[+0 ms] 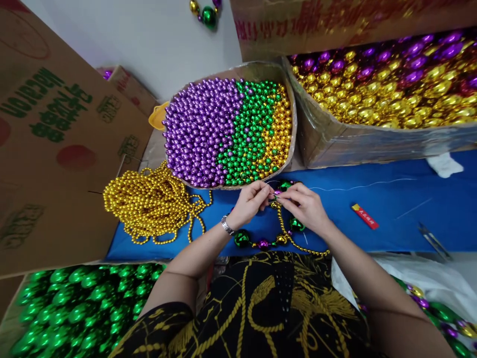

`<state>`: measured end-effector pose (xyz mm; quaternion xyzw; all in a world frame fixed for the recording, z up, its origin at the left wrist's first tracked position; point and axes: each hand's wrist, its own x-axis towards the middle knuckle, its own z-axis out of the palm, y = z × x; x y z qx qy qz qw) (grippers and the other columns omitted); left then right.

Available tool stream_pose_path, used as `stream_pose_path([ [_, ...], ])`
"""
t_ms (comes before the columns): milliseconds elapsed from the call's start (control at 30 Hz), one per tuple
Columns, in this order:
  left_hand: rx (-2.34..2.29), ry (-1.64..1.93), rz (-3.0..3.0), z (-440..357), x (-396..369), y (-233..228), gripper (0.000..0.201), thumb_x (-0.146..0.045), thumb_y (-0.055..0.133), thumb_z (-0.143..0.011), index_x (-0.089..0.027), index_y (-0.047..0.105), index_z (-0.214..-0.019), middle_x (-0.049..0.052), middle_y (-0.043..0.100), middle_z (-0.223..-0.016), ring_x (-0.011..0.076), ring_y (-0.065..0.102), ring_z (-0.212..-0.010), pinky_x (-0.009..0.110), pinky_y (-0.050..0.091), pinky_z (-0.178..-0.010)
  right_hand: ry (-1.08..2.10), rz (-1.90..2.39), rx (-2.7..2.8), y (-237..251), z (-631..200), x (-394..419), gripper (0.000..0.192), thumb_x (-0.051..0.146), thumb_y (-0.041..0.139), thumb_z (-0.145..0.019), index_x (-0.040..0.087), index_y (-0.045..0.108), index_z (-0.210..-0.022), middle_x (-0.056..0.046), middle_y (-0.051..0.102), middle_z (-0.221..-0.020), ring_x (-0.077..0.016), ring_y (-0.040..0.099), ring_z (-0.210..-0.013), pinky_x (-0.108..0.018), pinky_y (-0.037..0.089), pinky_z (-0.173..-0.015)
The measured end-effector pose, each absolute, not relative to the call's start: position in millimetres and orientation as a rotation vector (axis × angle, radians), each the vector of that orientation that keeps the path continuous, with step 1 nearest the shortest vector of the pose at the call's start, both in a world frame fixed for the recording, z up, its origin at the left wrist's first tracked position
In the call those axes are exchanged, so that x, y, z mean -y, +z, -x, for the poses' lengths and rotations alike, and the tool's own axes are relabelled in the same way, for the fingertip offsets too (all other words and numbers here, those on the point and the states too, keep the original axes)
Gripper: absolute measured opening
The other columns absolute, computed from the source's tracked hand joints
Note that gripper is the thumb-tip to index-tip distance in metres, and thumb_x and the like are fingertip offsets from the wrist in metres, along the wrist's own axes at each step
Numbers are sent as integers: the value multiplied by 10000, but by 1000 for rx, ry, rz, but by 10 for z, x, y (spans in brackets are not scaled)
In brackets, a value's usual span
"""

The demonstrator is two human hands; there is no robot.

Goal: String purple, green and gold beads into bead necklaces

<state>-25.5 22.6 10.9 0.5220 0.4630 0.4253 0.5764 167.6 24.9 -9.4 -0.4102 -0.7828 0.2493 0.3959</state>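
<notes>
My left hand point(252, 203), with a metal watch band at its wrist, is closed in a pinch at the front edge of the box of small beads. My right hand point(306, 206) pinches close beside it. Between the fingertips run thin white string point(346, 189) and the end of a bead necklace point(263, 244) with large green, purple and gold beads, which loops on the blue table. A thin gold bead chain point(282, 219) hangs down from the fingertips and curves to the right. The exact grip on the string is partly hidden by the fingers.
Small purple, green and gold beads fill a box point(292, 149) ahead. Right of it stands a carton point(335, 144) of larger gold and purple beads. A gold bead-chain heap point(149, 206) lies left. A red packet point(365, 216) and tweezers-like tool point(434, 241) lie right; green beads point(82, 308) sit lower left.
</notes>
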Motion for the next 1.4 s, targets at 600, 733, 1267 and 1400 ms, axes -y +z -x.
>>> stream_pose_path([
  [600, -761, 988, -646, 292, -172, -109, 442, -459, 746, -729, -188, 401, -672, -54, 349, -552, 50, 273, -458, 197, 215, -450, 1515, 888, 910, -303, -1942, -364, 321, 432, 551, -890, 246, 343, -732, 85, 177, -571, -98, 222, -460, -267, 487, -579],
  [733, -835, 980, -724, 343, -124, -142, 443, -499, 739, -749, -177, 445, -670, -35, 446, -562, 60, 322, -471, 203, 250, -459, 1490, 1003, 933, -254, -1981, -341, 345, 473, 591, -874, 248, 359, -754, 94, 234, -579, -79, 237, -447, -250, 435, -533],
  [1267, -479, 936, -1570, -76, -455, -26, 332, -401, 636, -895, -200, 553, -1147, 83, 651, -1121, 187, 625, -1063, 344, 496, -939, 874, 1001, 2086, 649, -2019, -303, 335, 392, 449, -1000, 177, 589, -785, 3, 577, -713, -95, 506, -654, -242, 374, -624],
  [1400, -447, 796, -1772, -140, -562, -34, 283, -290, 624, -909, -181, 522, -1150, 92, 669, -1081, 179, 638, -1036, 351, 494, -945, 1106, 989, 1734, 694, -2173, -361, 345, 464, 463, -992, 186, 594, -834, 30, 530, -635, -82, 512, -593, -222, 397, -573],
])
